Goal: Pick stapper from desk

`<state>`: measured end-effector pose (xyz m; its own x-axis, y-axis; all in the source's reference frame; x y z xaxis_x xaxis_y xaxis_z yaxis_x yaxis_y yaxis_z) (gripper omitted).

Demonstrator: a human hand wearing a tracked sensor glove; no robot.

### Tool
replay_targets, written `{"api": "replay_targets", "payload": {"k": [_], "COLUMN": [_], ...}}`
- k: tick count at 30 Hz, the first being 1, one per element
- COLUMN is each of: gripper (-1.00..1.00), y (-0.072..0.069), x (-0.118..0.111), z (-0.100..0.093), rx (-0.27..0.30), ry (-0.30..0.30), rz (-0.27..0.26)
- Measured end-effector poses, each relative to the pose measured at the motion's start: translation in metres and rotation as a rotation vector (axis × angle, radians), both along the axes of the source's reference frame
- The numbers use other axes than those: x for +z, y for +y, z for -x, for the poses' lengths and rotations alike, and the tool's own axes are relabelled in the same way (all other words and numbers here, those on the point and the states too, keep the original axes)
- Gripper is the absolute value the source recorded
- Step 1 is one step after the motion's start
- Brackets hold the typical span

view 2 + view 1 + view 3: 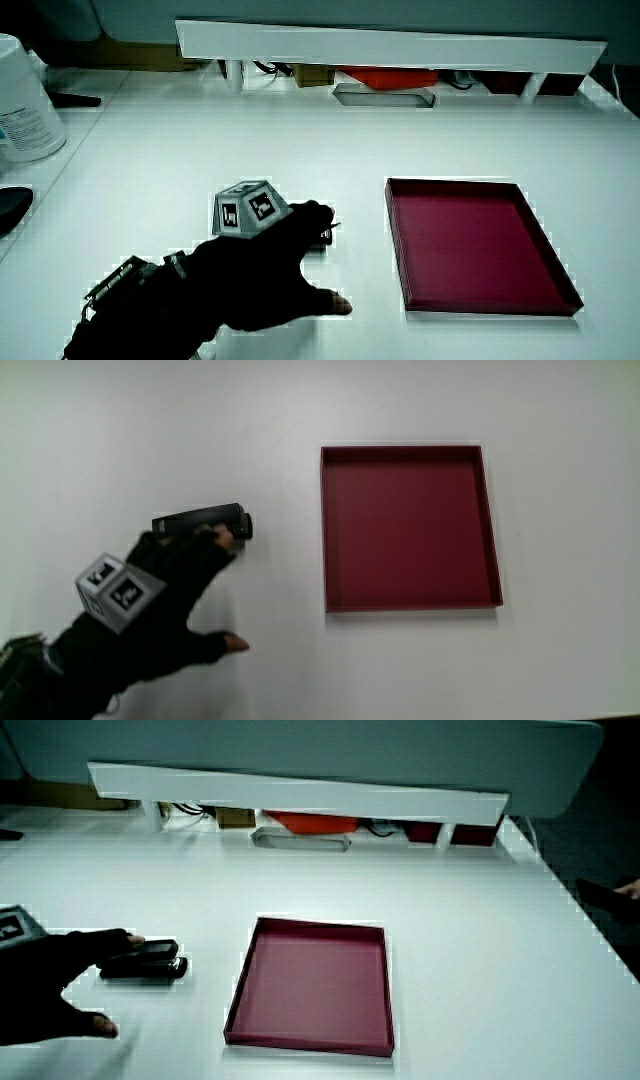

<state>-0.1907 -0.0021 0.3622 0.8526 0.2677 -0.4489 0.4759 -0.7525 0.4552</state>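
A black stapler (200, 519) lies flat on the white desk, beside an empty dark red tray (410, 530). My gloved hand (175, 575) reaches over the stapler's end nearer the person, fingertips resting on its top, thumb spread wide and off it. In a side view the stapler (150, 966) shows in full, with the hand (50, 982) touching it and the tray (310, 985) beside it. In a side view the hand (260, 270) covers nearly all of the stapler (325, 235). The patterned cube (118, 592) sits on the hand's back.
A low white partition (390, 45) runs along the desk's edge farthest from the person, with small items under it. A white bottle (25, 100) and a dark object (10, 205) stand at the desk's side edge. The tray (470, 240) is nothing but bare floor.
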Motion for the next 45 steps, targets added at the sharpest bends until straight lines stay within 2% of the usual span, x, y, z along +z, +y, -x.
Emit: {"api": "replay_targets", "payload": {"k": [2, 3, 5, 6, 7, 8, 9, 12, 13, 15, 18, 21, 22, 23, 24, 25, 28, 29, 31, 33, 37, 41, 44, 45], "gripper": [0.00, 0.00, 0.00, 0.00, 0.00, 0.00, 0.00, 0.00, 0.00, 0.00, 0.00, 0.00, 0.00, 0.00, 0.00, 0.00, 0.00, 0.00, 0.00, 0.00, 0.00, 0.00, 0.19, 0.25], "y": [-0.009, -0.014, -0.021, -0.025, -0.029, -0.033, -0.036, -0.044, -0.047, -0.053, -0.059, -0.064, -0.066, -0.069, -0.072, -0.074, -0.078, -0.078, -0.079, -0.078, -0.076, -0.075, -0.075, -0.075], "x": [-0.006, -0.004, -0.003, 0.001, 0.001, 0.001, 0.004, 0.013, 0.014, 0.020, 0.028, 0.037, 0.038, 0.040, 0.045, 0.047, 0.057, 0.060, 0.071, 0.073, 0.078, 0.078, 0.075, 0.077], "z": [0.000, 0.001, 0.004, 0.006, 0.006, 0.007, 0.009, 0.011, 0.011, 0.011, 0.012, 0.012, 0.012, 0.012, 0.013, 0.014, 0.015, 0.014, 0.014, 0.012, 0.012, 0.011, 0.010, 0.011], "rx": [-0.046, -0.029, -0.046, -0.038, -0.036, -0.055, -0.066, -0.118, -0.102, -0.109, -0.095, -0.123, -0.113, -0.116, -0.119, -0.121, -0.130, -0.128, -0.123, -0.123, -0.121, -0.113, -0.114, -0.112], "ry": [-0.051, -0.040, -0.013, 0.042, 0.031, 0.018, 0.024, -0.017, -0.023, -0.054, -0.052, -0.072, -0.084, -0.109, -0.089, -0.093, -0.104, -0.131, -0.127, -0.155, -0.156, -0.132, -0.123, -0.101], "rz": [0.012, 0.018, 0.029, 0.034, 0.009, 0.045, 0.053, 0.136, 0.124, 0.150, 0.146, 0.186, 0.176, 0.194, 0.192, 0.203, 0.225, 0.240, 0.256, 0.268, 0.258, 0.222, 0.178, 0.165]}}
